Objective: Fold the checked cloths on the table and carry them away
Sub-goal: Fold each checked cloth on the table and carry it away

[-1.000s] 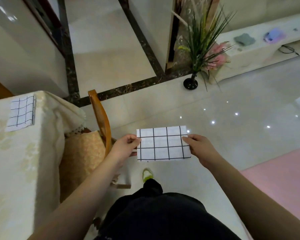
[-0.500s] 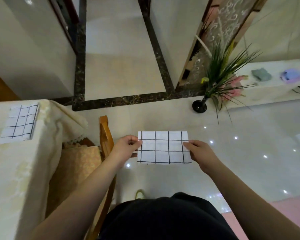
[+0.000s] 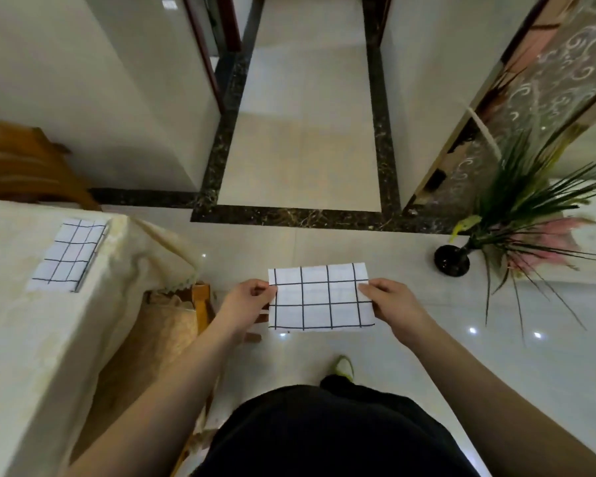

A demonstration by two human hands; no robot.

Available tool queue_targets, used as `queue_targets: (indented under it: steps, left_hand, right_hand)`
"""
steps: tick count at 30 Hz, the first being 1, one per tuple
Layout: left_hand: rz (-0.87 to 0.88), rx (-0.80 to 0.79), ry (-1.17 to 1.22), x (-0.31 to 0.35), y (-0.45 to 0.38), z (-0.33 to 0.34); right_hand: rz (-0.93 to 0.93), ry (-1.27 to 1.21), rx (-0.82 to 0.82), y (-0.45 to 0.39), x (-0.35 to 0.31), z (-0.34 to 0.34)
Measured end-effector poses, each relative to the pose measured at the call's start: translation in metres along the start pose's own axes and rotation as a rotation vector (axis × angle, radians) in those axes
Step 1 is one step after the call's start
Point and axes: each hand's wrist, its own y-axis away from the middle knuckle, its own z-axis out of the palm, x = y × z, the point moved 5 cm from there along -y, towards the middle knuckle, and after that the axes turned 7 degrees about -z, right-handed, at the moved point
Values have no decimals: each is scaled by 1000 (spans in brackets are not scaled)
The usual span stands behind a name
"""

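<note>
A folded white cloth with black checks (image 3: 320, 297) is held flat in the air above the floor, in front of me. My left hand (image 3: 246, 301) pinches its left edge and my right hand (image 3: 391, 301) pinches its right edge. A second folded checked cloth (image 3: 66, 256) lies on the table (image 3: 31, 339) at my left, near the table's far corner, with no hand near it.
A wooden chair (image 3: 200, 304) with a beige cushion stands tucked against the table's right side. A black vase with green and pink grasses (image 3: 451, 259) stands on the floor at the right. A corridor with dark marble borders (image 3: 303, 132) opens straight ahead.
The view has swung left and upward, so the corridor now lies straight ahead and the vase has shifted to the right. Both hands keep the same grip on the cloth.
</note>
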Motion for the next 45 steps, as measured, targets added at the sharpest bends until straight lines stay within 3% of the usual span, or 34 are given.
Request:
queue_targets:
  steps: [7,20,35,45]
  left_hand:
    - [-90,67,244,35,-10,5]
    - [-138,163,524,55,-62,-30]
    - [-106,313,762,66,-130,-133]
    - [-148,528,944,43,-127,-184]
  right_hand:
    - [-36,111,-185,-66,-49,1]
    - [-83,225,-357,-147,-115,64]
    - [-87,371,-485,-245,-170,208]
    - [-54,477,-722,-267,-184,321]
